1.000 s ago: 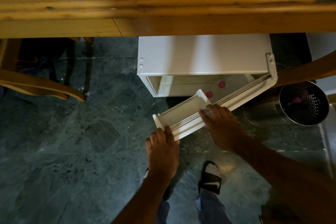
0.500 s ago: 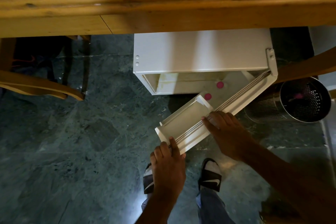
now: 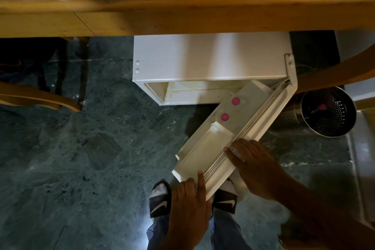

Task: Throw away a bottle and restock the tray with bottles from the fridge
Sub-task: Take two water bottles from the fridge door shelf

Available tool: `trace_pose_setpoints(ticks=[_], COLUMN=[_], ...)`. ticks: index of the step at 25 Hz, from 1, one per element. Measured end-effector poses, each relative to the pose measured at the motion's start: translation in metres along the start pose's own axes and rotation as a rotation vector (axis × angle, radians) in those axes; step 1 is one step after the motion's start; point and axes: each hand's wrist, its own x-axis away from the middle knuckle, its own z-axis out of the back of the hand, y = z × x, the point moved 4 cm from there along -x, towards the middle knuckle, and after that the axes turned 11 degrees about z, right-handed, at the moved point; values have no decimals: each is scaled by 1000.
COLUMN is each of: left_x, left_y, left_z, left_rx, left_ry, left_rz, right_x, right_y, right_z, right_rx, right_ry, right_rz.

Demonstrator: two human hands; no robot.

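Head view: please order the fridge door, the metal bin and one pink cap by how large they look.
1. fridge door, largest, though it reaches closer to the camera.
2. metal bin.
3. pink cap, smallest; the other pink cap looks alike.

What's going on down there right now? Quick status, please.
Both hands on the fridge door: left hand at its free end, right hand on the outer edge. Door part open, two pink-capped bottles in its shelf. Nothing blocking.
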Motion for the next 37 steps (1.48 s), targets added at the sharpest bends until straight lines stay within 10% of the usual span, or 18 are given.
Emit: trace_pose_setpoints(ticks=[8,13,21,37], left_x=[-13,-128,-267,-260], left_y=[13,16,103,126], left_z=[1,27,9,-27], left_rx=[194,512,488,346], left_ry=[53,102,-499,-437], left_rz=[-166,83,374,259], right_x=[11,-42,-129,-135], right_y=[10,76,172,173], right_z=[16,45,-1,-17], right_rx=[-27,-35,21,98], right_ry=[82,248,-432,-412], right_rz=[50,-108,-84,-40])
